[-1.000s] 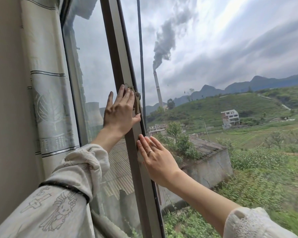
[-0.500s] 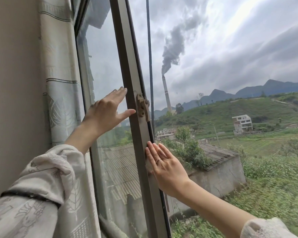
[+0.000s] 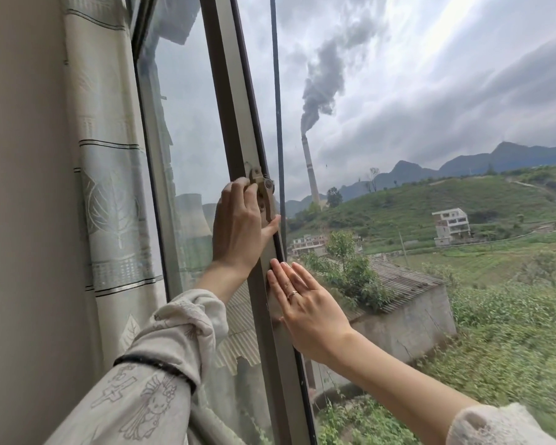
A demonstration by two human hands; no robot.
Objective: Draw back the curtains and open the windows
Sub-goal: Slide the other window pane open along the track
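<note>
A grey metal window sash frame [image 3: 235, 107] runs steeply through the middle of the view, with a brass latch [image 3: 264, 184] on it. My left hand [image 3: 238, 226] is on that latch, fingers curled over it and thumb hooked round the frame's right edge. Just below, my right hand [image 3: 308, 313] lies flat against the same edge with its fingers straight and holds nothing; a ring is on one finger. The pale patterned curtain [image 3: 109, 187] hangs bunched at the far left beside the glass pane [image 3: 187, 123].
A plain wall [image 3: 23, 187] fills the left edge. A thin dark vertical line [image 3: 278, 91] stands just right of the frame. Beyond it lie a grey roof [image 3: 398, 281], green fields and a smoking chimney [image 3: 310, 168].
My left hand moved from the glass pane back right onto the latch and closed over it. My right hand stays flat on the frame edge.
</note>
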